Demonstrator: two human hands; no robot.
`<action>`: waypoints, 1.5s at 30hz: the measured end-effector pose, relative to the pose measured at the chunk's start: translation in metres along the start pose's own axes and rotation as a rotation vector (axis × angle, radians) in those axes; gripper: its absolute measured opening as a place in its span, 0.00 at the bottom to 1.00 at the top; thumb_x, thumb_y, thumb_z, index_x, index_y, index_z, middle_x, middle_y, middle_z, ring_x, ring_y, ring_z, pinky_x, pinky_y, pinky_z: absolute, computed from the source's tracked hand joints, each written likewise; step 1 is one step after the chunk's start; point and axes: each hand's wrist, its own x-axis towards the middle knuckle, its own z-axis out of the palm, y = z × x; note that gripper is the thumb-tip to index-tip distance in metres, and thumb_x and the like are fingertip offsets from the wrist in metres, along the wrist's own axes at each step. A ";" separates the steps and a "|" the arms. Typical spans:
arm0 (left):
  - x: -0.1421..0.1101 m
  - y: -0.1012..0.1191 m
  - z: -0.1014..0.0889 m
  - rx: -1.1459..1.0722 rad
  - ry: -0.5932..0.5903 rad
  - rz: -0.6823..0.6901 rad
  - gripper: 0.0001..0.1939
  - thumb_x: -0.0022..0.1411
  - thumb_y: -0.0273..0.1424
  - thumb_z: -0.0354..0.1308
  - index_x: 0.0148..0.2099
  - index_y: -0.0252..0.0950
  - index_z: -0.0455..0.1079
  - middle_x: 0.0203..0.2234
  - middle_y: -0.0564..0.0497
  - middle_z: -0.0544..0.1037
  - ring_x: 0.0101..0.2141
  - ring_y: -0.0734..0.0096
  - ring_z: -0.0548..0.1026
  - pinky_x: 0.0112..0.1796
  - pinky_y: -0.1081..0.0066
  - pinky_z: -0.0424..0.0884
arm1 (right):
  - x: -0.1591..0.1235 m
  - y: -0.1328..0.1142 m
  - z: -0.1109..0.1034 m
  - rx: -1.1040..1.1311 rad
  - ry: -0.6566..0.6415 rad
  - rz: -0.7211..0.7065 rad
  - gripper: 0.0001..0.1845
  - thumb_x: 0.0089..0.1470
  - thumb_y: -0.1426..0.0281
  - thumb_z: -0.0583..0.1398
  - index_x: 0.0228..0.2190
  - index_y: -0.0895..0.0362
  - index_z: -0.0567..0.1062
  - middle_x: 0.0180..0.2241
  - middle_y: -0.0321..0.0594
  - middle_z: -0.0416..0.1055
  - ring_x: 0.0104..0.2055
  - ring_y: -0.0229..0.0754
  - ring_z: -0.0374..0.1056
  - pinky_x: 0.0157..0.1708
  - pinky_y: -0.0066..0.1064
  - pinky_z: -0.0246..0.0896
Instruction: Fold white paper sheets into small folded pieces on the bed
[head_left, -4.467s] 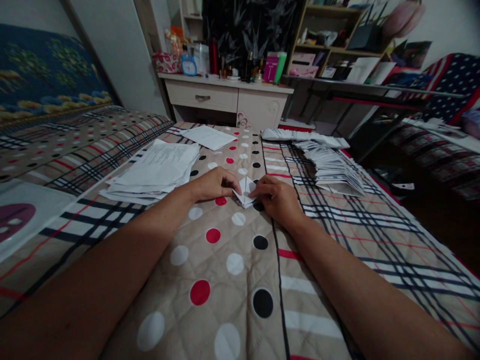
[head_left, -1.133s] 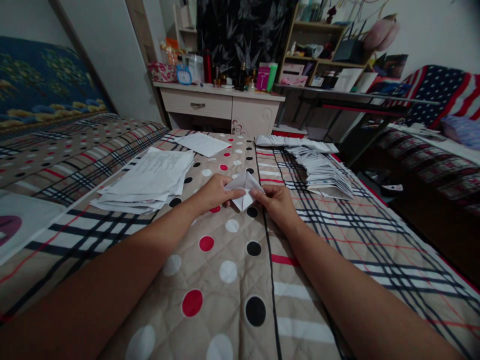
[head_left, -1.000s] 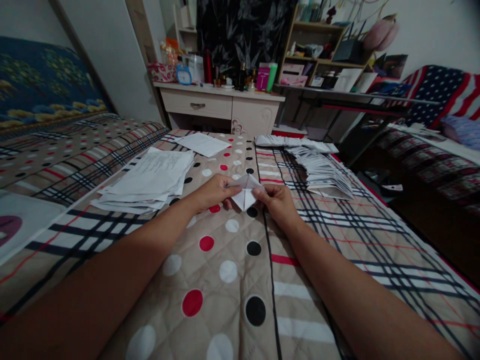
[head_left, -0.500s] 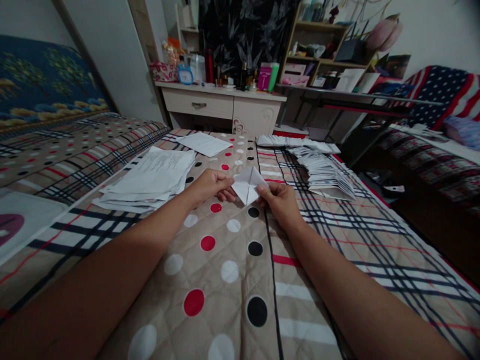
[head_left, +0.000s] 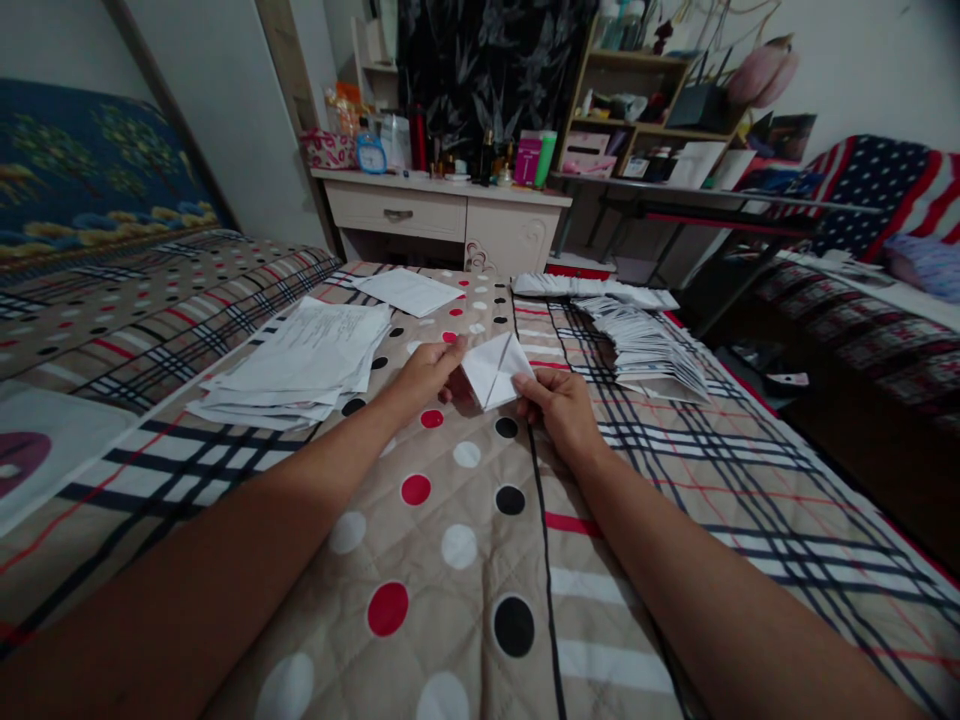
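Note:
A small folded white paper, with crease lines across its face, is held slightly above the bedspread between my hands. My right hand pinches its right corner, thumb on top and the other fingers curled beneath. At the left edge is my left hand, its thumb along the paper's upper left side and its fingers curled at the edge, partly hidden. To the left lies a stack of printed sheets, with a separate white sheet beyond it. On the right rests a fanned row of folded papers.
Another row of folded papers lies along the bed's far edge. The quilted bedspread has dots and plaid stripes. A white dresser with bottles and boxes stands beyond the bed. A desk with shelves is at the right.
The folded paper has turned slightly and its face shows a different crease pattern. My left thumb has shifted up along its left edge. My right hand has stayed almost in place.

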 end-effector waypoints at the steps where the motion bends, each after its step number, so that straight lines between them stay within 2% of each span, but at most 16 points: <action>1: -0.001 0.000 0.001 -0.002 -0.020 -0.005 0.27 0.58 0.56 0.55 0.30 0.33 0.67 0.17 0.51 0.75 0.17 0.76 0.71 0.18 0.78 0.60 | 0.000 0.000 0.000 0.001 0.005 -0.003 0.19 0.47 0.59 0.64 0.15 0.57 0.69 0.14 0.36 0.66 0.16 0.32 0.55 0.17 0.26 0.48; 3: -0.002 0.001 0.002 -0.013 -0.078 -0.005 0.27 0.51 0.54 0.64 0.33 0.32 0.69 0.20 0.51 0.76 0.18 0.77 0.71 0.18 0.78 0.59 | 0.000 0.001 0.001 0.009 0.020 -0.014 0.20 0.48 0.59 0.63 0.14 0.57 0.69 0.13 0.35 0.65 0.15 0.32 0.54 0.17 0.26 0.48; 5: -0.003 0.001 0.003 -0.051 -0.117 -0.007 0.27 0.44 0.47 0.72 0.38 0.31 0.70 0.23 0.50 0.78 0.19 0.77 0.72 0.18 0.79 0.59 | -0.001 0.001 0.000 0.023 0.029 -0.027 0.20 0.49 0.58 0.63 0.14 0.57 0.69 0.14 0.36 0.65 0.15 0.32 0.54 0.17 0.27 0.48; 7: -0.003 0.000 0.004 -0.127 -0.131 -0.022 0.29 0.40 0.40 0.75 0.42 0.31 0.70 0.28 0.49 0.80 0.22 0.77 0.74 0.20 0.79 0.63 | -0.001 0.001 0.000 0.048 0.033 -0.033 0.20 0.50 0.59 0.63 0.15 0.57 0.70 0.15 0.36 0.66 0.16 0.32 0.55 0.18 0.26 0.49; 10: -0.002 0.000 0.004 -0.220 -0.140 -0.055 0.30 0.40 0.37 0.76 0.44 0.31 0.70 0.32 0.48 0.80 0.25 0.75 0.76 0.25 0.77 0.69 | 0.000 0.002 0.000 0.100 0.036 -0.017 0.19 0.50 0.59 0.64 0.17 0.58 0.72 0.17 0.37 0.69 0.18 0.33 0.58 0.19 0.26 0.52; 16: -0.001 -0.003 0.009 -0.189 -0.129 -0.071 0.21 0.47 0.36 0.72 0.40 0.30 0.73 0.26 0.48 0.80 0.25 0.75 0.75 0.25 0.77 0.65 | 0.000 0.005 0.003 0.238 -0.021 0.011 0.16 0.48 0.59 0.66 0.22 0.59 0.75 0.22 0.39 0.74 0.20 0.34 0.65 0.23 0.26 0.61; 21: -0.006 0.002 0.013 -0.372 -0.116 -0.124 0.19 0.43 0.31 0.73 0.36 0.30 0.70 0.23 0.53 0.75 0.21 0.81 0.70 0.25 0.79 0.64 | -0.003 0.000 0.005 0.271 -0.059 -0.005 0.24 0.53 0.49 0.60 0.25 0.58 0.76 0.25 0.43 0.76 0.23 0.38 0.69 0.27 0.30 0.65; 23: -0.008 0.006 0.013 -0.477 -0.195 -0.152 0.19 0.43 0.30 0.73 0.35 0.31 0.70 0.22 0.55 0.72 0.20 0.84 0.66 0.23 0.81 0.60 | -0.001 0.000 0.004 0.278 -0.031 -0.055 0.25 0.54 0.48 0.59 0.30 0.58 0.77 0.28 0.43 0.77 0.27 0.39 0.70 0.29 0.29 0.65; 25: -0.011 0.008 0.013 -0.562 -0.323 -0.187 0.17 0.44 0.28 0.71 0.36 0.31 0.70 0.21 0.57 0.68 0.18 0.87 0.62 0.21 0.82 0.56 | 0.001 0.000 0.004 0.258 -0.006 -0.124 0.21 0.51 0.52 0.63 0.37 0.56 0.78 0.36 0.43 0.77 0.34 0.40 0.72 0.32 0.28 0.65; 28: -0.014 0.008 0.013 -0.605 -0.513 -0.283 0.13 0.48 0.23 0.65 0.38 0.33 0.69 0.19 0.59 0.62 0.17 0.87 0.58 0.20 0.83 0.53 | 0.002 0.001 0.004 0.237 -0.084 -0.177 0.24 0.42 0.59 0.70 0.42 0.52 0.77 0.44 0.41 0.76 0.44 0.42 0.70 0.41 0.30 0.66; 30: -0.015 0.008 0.013 -0.592 -0.596 -0.356 0.10 0.49 0.20 0.61 0.36 0.34 0.67 0.17 0.60 0.59 0.15 0.87 0.55 0.19 0.83 0.50 | 0.001 0.000 0.005 0.269 -0.177 -0.158 0.21 0.41 0.60 0.71 0.39 0.52 0.78 0.41 0.39 0.77 0.43 0.42 0.71 0.43 0.32 0.65; 33: -0.018 0.008 0.015 -0.540 -0.640 -0.394 0.06 0.51 0.20 0.57 0.33 0.33 0.66 0.14 0.61 0.56 0.13 0.87 0.50 0.17 0.84 0.47 | -0.001 0.000 0.005 0.325 -0.211 -0.096 0.14 0.42 0.61 0.71 0.30 0.54 0.79 0.31 0.36 0.76 0.32 0.38 0.69 0.36 0.30 0.65; 36: -0.016 0.010 0.018 -0.395 -0.561 -0.346 0.03 0.52 0.22 0.57 0.32 0.32 0.68 0.14 0.56 0.63 0.13 0.85 0.55 0.16 0.82 0.50 | 0.001 0.003 0.003 0.346 -0.146 -0.060 0.12 0.44 0.61 0.70 0.28 0.56 0.79 0.27 0.35 0.74 0.26 0.35 0.65 0.30 0.28 0.61; 39: -0.008 0.009 0.018 -0.291 -0.302 -0.334 0.02 0.53 0.22 0.58 0.33 0.31 0.70 0.18 0.51 0.72 0.16 0.80 0.65 0.18 0.80 0.57 | 0.005 0.007 0.002 0.354 -0.092 -0.042 0.14 0.45 0.60 0.69 0.29 0.57 0.79 0.27 0.36 0.74 0.25 0.35 0.64 0.27 0.27 0.60; 42: 0.003 0.004 0.010 -0.409 0.001 -0.315 0.06 0.57 0.27 0.56 0.36 0.33 0.73 0.22 0.50 0.75 0.20 0.75 0.71 0.21 0.76 0.65 | 0.006 0.008 0.004 0.310 -0.078 -0.037 0.17 0.45 0.57 0.67 0.27 0.59 0.78 0.24 0.37 0.73 0.23 0.34 0.63 0.23 0.25 0.57; 45: 0.012 0.001 -0.002 -0.494 0.055 -0.218 0.13 0.61 0.38 0.56 0.39 0.33 0.75 0.28 0.47 0.79 0.27 0.70 0.76 0.27 0.73 0.70 | 0.007 0.007 0.007 0.228 -0.084 -0.037 0.19 0.48 0.54 0.65 0.24 0.59 0.75 0.21 0.36 0.70 0.21 0.34 0.61 0.21 0.25 0.56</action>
